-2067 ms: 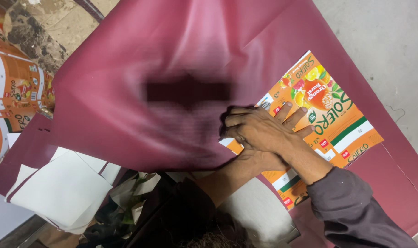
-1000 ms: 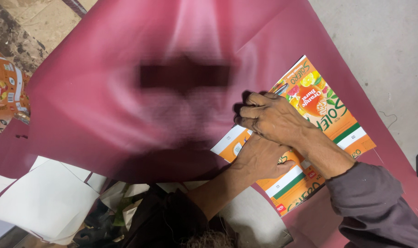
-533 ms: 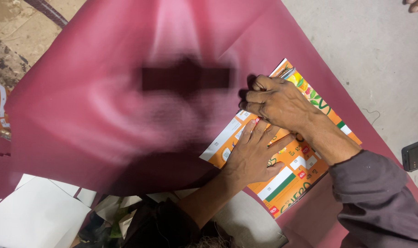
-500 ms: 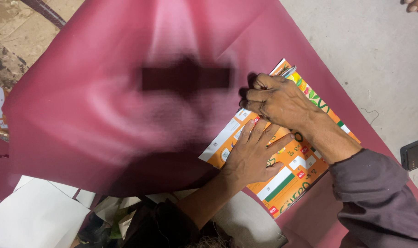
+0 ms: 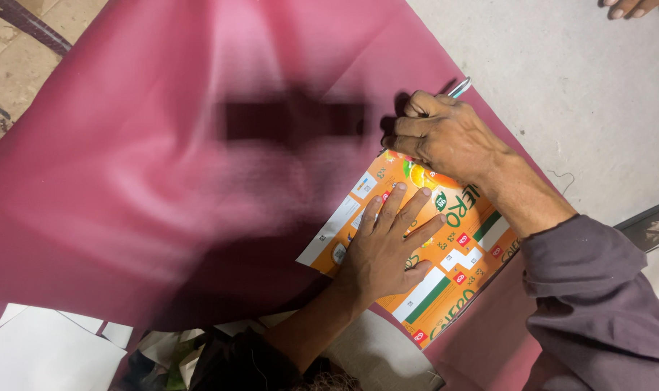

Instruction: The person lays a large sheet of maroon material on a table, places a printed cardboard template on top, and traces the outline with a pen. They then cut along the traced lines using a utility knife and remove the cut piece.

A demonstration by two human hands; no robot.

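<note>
Grey concrete floor point(image 5: 583, 108) carries everything here, bare and showing from twelve round to three o'clock. Spread flat on it, a big maroon sheet point(image 5: 127, 181) covers the whole middle and runs out to nine o'clock. On top of that sheet, toward four o'clock, lies an orange printed carton panel point(image 5: 460, 253), flattened and set at a slant. Down at seven o'clock, white paper pieces point(image 5: 40, 355) poke out from under the sheet's edge, straight on the floor.
</note>
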